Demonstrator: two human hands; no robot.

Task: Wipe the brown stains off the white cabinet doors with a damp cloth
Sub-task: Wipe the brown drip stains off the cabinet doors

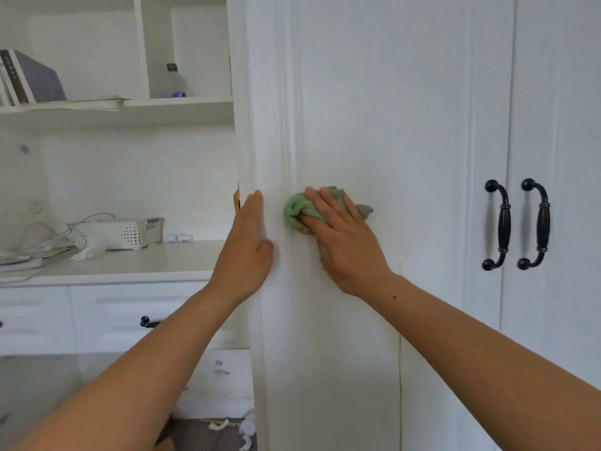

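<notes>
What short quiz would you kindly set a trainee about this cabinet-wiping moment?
1. True or false: the right hand presses the green cloth against the cabinet door with straight fingers.
2. Where does the left hand rest? A: flat on the door's left edge. B: on the white basket. C: on the bottle.
3. Fill in: ___ black handles show on the tall doors at the right.
Key: 1 true; 2 A; 3 two.

Cloth point(294, 210) mostly under right hand point(344, 245)
</notes>
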